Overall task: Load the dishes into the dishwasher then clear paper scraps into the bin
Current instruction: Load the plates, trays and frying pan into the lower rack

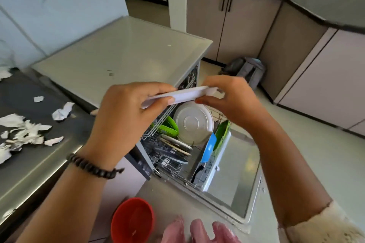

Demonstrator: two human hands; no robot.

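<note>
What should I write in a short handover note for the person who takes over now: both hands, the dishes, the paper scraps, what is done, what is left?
Left hand and right hand: both pinch one white plate, held edge-on above the open dishwasher.
Done: white bowl, green dishes and flat plates already sit in the racks.
Left: rack the held plate, then gather the paper scraps from the dark counter into the red bin on the floor. Whether more dishes wait elsewhere cannot be seen.
</note>
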